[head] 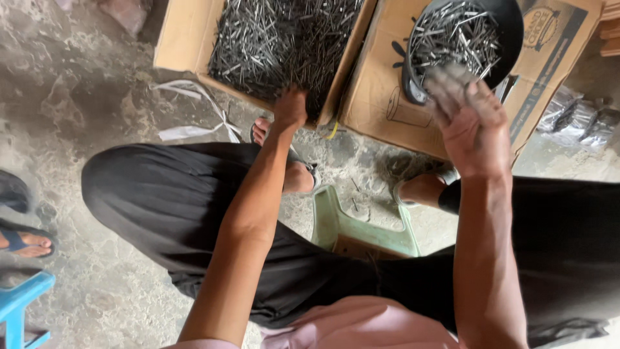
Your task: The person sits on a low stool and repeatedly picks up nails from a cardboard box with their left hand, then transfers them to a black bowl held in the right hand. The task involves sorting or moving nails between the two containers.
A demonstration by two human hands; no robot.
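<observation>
An open cardboard box (187,39) full of grey steel nails (278,45) sits on the floor in front of me. My left hand (290,106) reaches into its near edge, fingers curled down among the nails; whether it grips any is hidden. A black bowl (507,22) holding more nails (455,35) rests on a flattened cardboard sheet (381,84) to the right. My right hand (468,119) hovers palm-up and blurred just below the bowl, fingers spread, nothing seen in it.
I sit on a low green stool (361,226), knees apart in black trousers, feet in sandals. A few loose nails lie on the concrete floor (77,97). Another person's sandalled foot (26,242) and a blue stool (22,300) are at the left. White strapping (194,110) lies near the box.
</observation>
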